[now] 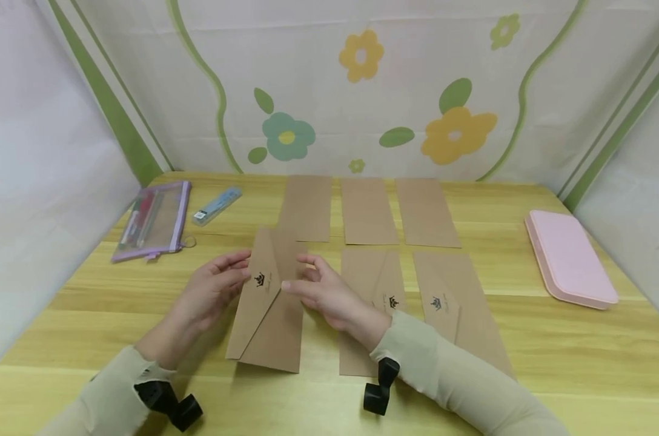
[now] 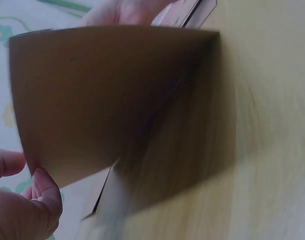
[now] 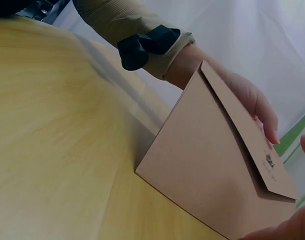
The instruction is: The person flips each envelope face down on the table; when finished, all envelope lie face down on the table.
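A brown paper envelope with a pointed flap and a black crown print is tilted up off the table, its lower edge close to the wood. My left hand pinches its left edge between thumb and fingers, the fingertips partly behind it. On the opposite edge my right hand grips with the thumb on the front near the flap's tip. The envelope's plain back faces the left wrist camera, while its flap side shows in the right wrist view. Two crown-printed envelopes lie to the right, one partly under my right wrist.
Several more brown envelopes lie flat, including a plain one in the back row. A purple-edged zip pouch with pens and a small blue case lie at the left. At the right rests a pink case. A flowered curtain hangs behind the table.
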{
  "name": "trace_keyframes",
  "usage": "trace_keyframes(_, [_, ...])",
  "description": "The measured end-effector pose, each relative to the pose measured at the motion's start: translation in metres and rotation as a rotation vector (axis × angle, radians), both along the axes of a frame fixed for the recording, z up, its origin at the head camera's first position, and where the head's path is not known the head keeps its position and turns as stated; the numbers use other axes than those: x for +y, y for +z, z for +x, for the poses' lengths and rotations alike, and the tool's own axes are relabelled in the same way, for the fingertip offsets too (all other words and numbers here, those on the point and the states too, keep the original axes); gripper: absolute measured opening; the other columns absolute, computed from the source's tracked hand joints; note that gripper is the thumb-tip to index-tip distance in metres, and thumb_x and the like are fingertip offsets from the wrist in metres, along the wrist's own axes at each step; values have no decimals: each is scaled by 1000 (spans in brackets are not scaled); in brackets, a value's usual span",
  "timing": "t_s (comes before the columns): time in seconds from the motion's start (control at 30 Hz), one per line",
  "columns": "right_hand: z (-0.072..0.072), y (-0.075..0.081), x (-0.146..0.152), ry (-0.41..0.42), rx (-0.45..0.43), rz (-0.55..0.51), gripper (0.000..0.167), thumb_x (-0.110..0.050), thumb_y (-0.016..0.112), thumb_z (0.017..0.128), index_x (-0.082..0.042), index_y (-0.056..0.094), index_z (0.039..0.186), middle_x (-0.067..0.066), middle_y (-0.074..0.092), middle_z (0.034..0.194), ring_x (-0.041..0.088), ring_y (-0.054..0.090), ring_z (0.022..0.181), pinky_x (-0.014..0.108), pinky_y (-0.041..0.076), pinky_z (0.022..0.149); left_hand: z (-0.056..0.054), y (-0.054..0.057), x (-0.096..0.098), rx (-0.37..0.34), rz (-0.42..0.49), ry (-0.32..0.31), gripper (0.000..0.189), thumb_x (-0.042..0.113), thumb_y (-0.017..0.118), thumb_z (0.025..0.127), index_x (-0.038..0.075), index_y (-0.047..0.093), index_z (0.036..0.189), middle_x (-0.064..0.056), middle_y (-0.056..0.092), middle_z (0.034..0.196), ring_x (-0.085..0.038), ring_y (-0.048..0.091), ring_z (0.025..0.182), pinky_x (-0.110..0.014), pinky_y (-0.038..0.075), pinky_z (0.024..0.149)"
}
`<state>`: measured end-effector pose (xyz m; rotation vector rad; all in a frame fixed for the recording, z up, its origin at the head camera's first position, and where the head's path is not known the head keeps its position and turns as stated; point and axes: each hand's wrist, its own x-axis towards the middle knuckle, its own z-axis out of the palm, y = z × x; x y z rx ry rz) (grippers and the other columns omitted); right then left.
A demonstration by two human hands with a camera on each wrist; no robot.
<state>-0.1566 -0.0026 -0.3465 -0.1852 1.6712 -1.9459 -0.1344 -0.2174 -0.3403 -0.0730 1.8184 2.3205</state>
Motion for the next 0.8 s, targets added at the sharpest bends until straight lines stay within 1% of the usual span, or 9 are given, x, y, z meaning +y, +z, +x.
trace_keyframes(0.1, [-1, 1, -3, -17, 2, -18, 69, -12, 66, 83, -12, 30, 141, 21, 16, 150, 38, 28, 134, 54, 24, 108, 3, 3, 6, 11, 1, -15, 23, 5, 52, 92, 11, 53, 114, 8, 61, 100, -4, 57, 89, -18, 47, 77])
trace_keyframes(0.23, [1, 1, -6, -22, 15, -17, 65, -11, 66, 83, -12, 34, 139, 20, 23, 148, 38, 34, 130, 55, 26, 106, 4, 6, 13, 13, 20, -30, 20, 8, 49, 94, 11, 54, 113, 8, 63, 98, -6, 58, 89, -21, 47, 78])
trace_keyframes(0.3, [2, 1, -7, -20, 24, -10, 63, -11, 66, 82, -12, 36, 138, 19, 24, 148, 37, 32, 131, 55, 27, 106, 5, 7, 17, 18, 17, -53, 21, 10, 47, 95, 10, 52, 115, 7, 63, 99, -7, 58, 89, -21, 48, 79])
trace_keyframes(0.43, [4, 1, -7, -16, 39, -6, 60, -11, 66, 82, -12, 41, 136, 14, 25, 149, 35, 22, 137, 55, 27, 105, 3, 8, 25, 28, 10, -122, 31, 15, 43, 96, 3, 43, 124, 6, 62, 100, -7, 58, 90, -22, 49, 78])
trace_keyframes(0.53, [6, 1, -7, -9, 47, -16, 59, -11, 65, 83, -10, 41, 136, 10, 28, 149, 33, 21, 138, 55, 27, 106, 2, 8, 31, 24, 9, -153, 38, 18, 42, 96, -2, 36, 128, 4, 60, 104, -9, 57, 92, -23, 49, 79])
trace_keyframes(0.7, [10, 2, -7, -7, 60, -26, 59, -11, 64, 83, -8, 40, 137, 10, 31, 148, 32, 23, 137, 54, 28, 106, -1, 7, 39, -22, 1, -156, 41, 21, 44, 95, 0, 33, 129, 2, 56, 106, -13, 54, 97, -26, 47, 82])
trace_keyframes(0.8, [11, 3, -6, -7, 71, -32, 59, -12, 63, 84, -7, 39, 138, 12, 29, 148, 33, 24, 137, 53, 28, 106, -2, 5, 43, -50, -1, -153, 43, 22, 45, 94, 1, 32, 129, 2, 53, 106, -14, 51, 97, -28, 46, 82])
